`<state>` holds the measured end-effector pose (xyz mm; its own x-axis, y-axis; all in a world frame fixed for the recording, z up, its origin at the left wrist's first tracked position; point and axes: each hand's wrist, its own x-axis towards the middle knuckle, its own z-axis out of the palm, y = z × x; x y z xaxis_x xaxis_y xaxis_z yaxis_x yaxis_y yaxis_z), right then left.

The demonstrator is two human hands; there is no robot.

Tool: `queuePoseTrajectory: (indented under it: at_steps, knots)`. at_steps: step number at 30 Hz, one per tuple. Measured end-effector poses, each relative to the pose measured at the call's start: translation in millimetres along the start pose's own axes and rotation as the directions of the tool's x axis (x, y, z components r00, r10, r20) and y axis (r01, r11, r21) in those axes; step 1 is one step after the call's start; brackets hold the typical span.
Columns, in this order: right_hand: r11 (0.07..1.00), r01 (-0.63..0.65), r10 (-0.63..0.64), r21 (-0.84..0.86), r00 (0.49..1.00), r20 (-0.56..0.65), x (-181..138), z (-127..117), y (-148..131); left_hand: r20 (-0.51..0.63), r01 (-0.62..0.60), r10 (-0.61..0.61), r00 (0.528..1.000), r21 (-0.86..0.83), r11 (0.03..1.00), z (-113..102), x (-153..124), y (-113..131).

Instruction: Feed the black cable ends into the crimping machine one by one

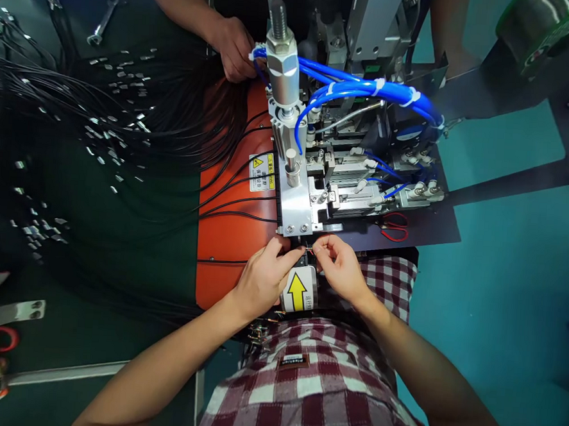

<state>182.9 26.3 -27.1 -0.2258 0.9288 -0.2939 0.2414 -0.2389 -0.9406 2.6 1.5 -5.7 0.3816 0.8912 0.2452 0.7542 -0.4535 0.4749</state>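
My left hand (267, 275) is closed in a pinch at the front end of a metal machine (297, 204). A black cable (224, 261) runs across the orange-red plate (230, 235) and under this hand. Facing it, my right hand (341, 268) pinches thin wire ends (310, 248), partly reddish, between thumb and forefinger. The fingertips of both hands almost meet over a dark slot. Just below them is a white label with a yellow arrow (297, 292). Several more black cables lead from the left into the machine's side. My fingers hide the cable's end.
Another person's hand (237, 48) is at the machine's far side. Blue air tubes (379, 89) arch over the cylinders. Red-handled scissors (394, 227) lie to the right. Many black cables with shiny connectors (42, 230) cover the green table at left. A wire spool (541, 36) stands upper right.
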Motion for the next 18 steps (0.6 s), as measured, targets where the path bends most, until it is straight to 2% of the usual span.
queuePoseTrajectory:
  at_steps: [11,14,18]
  knots:
    - [0.995,0.007,-0.008,0.096,1.0,0.009,0.8,-1.6,2.3,0.0,0.004,-0.004,1.0,-0.02,1.0,-0.2,0.8,-0.4]
    - [0.993,0.119,-0.119,-0.016,0.99,-0.072,-0.3,-1.5,-0.1,0.001,0.005,-0.005,1.0,-0.026,1.0,-0.8,1.3,0.3]
    - [0.947,0.273,-0.297,-0.172,0.945,-0.135,-2.1,0.1,-2.5,0.005,0.009,-0.009,1.0,-0.028,1.0,-0.8,0.9,0.5]
